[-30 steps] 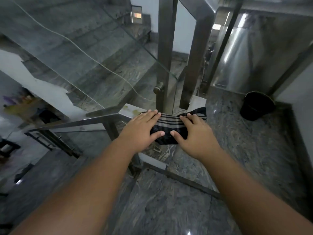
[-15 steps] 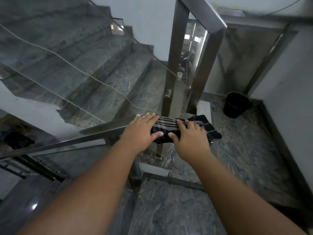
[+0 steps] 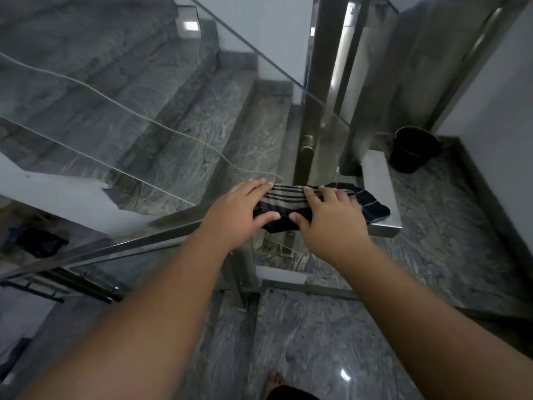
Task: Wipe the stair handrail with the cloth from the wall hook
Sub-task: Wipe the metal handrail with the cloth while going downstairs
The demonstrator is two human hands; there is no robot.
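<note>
The cloth [image 3: 291,207], dark with pale stripes, lies folded over the flat steel top of the stair handrail [image 3: 383,209], at the corner where the rail turns. Its long axis runs left to right across the view, along that short level stretch of rail, and the stripes follow the same line. One dark end trails off to the right, past the fingers, onto the bare steel near the rail's end.

The left hand [image 3: 233,217] presses down on the left end of the cloth, palm flat, its grip spread with the thumb tucked against the near edge. The right hand [image 3: 331,220] rests on the right part, also flat and spread, thumb on the near edge facing the other thumb. Neither hand pinches the cloth; both hold it down against the rail.

A black bucket [image 3: 414,150] stands on the landing floor in the far right corner, against the wall; what it holds cannot be made out.

From the corner the handrail slopes away down to the left above a glass panel [image 3: 121,116]. Behind the glass, grey veined stone steps [image 3: 245,134] rise to the upper left. An upright steel post [image 3: 317,82] stands just beyond the cloth. The landing floor [image 3: 331,342] is the same polished grey stone.
</note>
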